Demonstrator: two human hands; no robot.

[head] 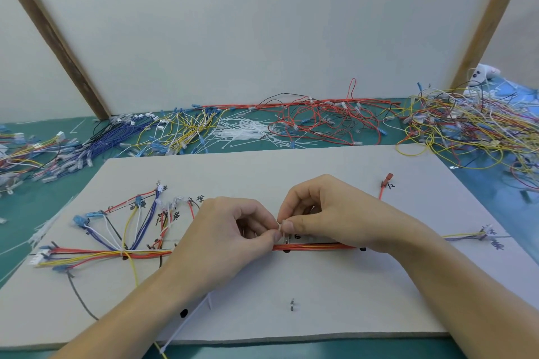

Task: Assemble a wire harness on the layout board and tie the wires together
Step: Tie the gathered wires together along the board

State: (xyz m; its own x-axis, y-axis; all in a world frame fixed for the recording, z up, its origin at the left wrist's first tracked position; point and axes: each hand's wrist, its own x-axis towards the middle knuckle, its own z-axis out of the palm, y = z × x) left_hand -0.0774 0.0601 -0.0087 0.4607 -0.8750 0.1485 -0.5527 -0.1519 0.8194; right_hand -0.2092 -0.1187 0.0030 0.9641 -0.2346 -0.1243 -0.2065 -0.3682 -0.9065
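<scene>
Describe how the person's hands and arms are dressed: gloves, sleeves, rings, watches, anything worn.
Both the left hand and the right hand are bare, with no gloves. No rings show on the fingers in view, and no watch or band on either wrist. Both forearms are uncovered down to the picture's lower edge; no sleeve shows. The fingernails are short and unpainted.
</scene>
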